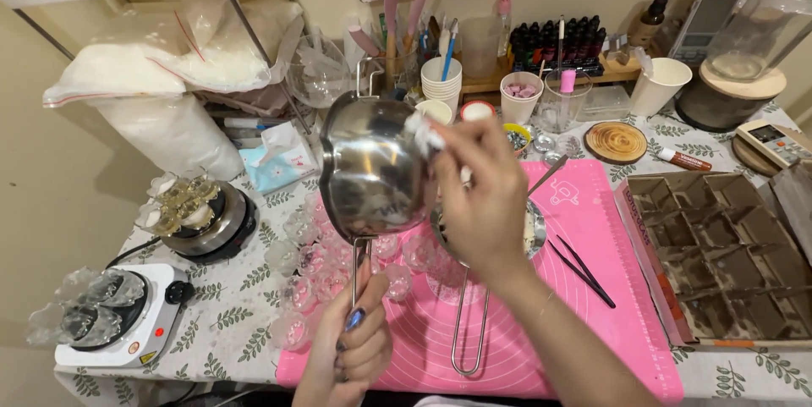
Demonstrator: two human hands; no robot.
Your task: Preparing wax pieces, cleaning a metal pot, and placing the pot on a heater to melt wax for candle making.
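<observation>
While the left hand (355, 348) is wrapped tight around the handle of a small steel pouring pot (370, 166), tipped up on its side above the pink silicone mat (592, 246), the right hand (482, 195) pinches a white wipe (423, 132) against the pot's rim. Little clear glass cups (296, 288) sit underneath, with black tweezers (579, 267) just right of them

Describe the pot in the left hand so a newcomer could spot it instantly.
Start at the pink silicone mat on the leaf-print table. Above its left edge, the left hand grips a thin wire handle, holding up a small steel melting pot, tipped sideways. Unlike the second pot resting on the mat, it is raised, and the right hand wipes it.
</observation>
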